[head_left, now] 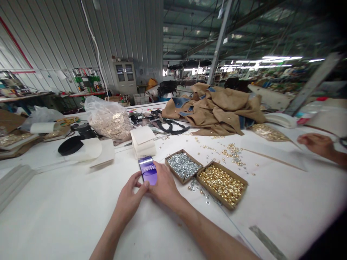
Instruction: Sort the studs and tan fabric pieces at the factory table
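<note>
A phone (150,176) with a lit purple screen reading 15:41 is between my hands, just above or on the white table. Wrapped round its left and lower edge, my left hand (133,191) grips it with thumb and fingers. My right hand (164,184) lies along the phone's right side, closed against it; some of its fingers are hidden behind the phone. Right of my hands stand a cardboard tray of silver metal eyelets (183,165) and a cardboard tray of gold metal eyelets (221,183). Loose eyelets (232,153) are scattered behind and beside the trays.
Brown fabric pieces (217,108) lie heaped at the back. A clear plastic bag of small parts (108,117) and white rolled strips (143,142) stand behind my left hand. At the right, another person's hand (318,144) hovers over the table (67,213).
</note>
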`<state>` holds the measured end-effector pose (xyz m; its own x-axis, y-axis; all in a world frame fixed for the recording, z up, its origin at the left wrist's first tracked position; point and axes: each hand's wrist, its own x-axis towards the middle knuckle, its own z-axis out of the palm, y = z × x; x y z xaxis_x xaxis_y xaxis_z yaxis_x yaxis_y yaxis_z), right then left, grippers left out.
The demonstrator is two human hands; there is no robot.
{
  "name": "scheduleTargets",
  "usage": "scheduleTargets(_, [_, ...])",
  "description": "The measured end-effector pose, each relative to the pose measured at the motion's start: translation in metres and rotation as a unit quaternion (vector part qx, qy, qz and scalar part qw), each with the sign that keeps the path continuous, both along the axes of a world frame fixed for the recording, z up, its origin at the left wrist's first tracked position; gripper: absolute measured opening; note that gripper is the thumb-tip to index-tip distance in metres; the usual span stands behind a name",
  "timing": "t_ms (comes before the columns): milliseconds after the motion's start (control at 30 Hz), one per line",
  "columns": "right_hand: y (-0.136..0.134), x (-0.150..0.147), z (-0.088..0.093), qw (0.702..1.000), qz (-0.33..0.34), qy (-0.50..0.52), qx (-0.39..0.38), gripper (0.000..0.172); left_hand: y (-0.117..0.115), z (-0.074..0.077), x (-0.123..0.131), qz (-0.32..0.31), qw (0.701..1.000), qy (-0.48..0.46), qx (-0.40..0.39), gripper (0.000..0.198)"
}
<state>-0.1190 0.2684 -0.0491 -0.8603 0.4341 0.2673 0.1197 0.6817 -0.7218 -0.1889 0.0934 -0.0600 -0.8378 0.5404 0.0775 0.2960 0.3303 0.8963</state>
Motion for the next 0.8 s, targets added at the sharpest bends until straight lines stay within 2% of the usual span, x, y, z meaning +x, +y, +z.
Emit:
scheduleTargets(167, [-0.0004, -0.0009, -0.0017, 1.0, -0.006, -0.013, 0.0, 0.095, -0.0004, -0.0017, -0.001, -0.003, 1.0, 0.013, -0.004, 0.077])
scheduleTargets(433, [-0.0011, 0.0014, 0.003, 1.0, -0.008, -0.019, 0.004, 0.09, -0.0001, -0.0025, -0.0004, 0.004, 0.999, 0.034, -0.033, 0.073])
scheduleTargets(600, [-0.0009, 0.0003, -0.0002, 1.0, -0.013, -0.022, 0.011, 0.09, -0.0004, -0.0072, -0.0016, 0.005, 0.998, 0.05, -0.035, 0.074])
scheduleTargets(800, [0.0003, 0.0006, -0.0033, 0.999, -0.009, -0.031, 0.015, 0.096, 0.0012, -0.0022, 0.0018, 0.006, 0.998, 0.048, -0.051, 0.072])
